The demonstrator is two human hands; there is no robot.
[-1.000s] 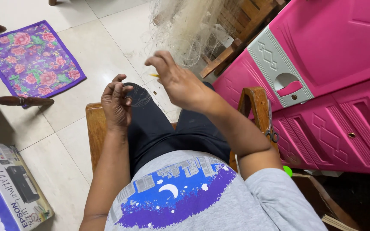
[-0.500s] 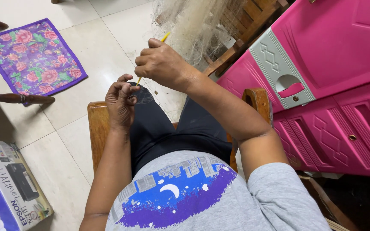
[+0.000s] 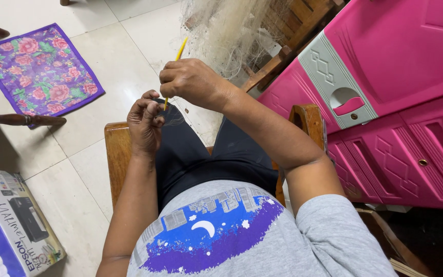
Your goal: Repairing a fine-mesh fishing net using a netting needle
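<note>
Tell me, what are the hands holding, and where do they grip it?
Right hand grips a yellow stick near its middle. Left hand pinches thin net thread.

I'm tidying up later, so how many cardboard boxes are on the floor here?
1. A single printer box lies on the tiled floor at the lower left, beside the wooden chair. More may sit outside the camera's view.

Pale tiled floor is carrying pretty much everything here: a purple floral mat is lying flat up left, a printer box is sitting bottom left, and the wooden chair is standing mid-frame.
</note>
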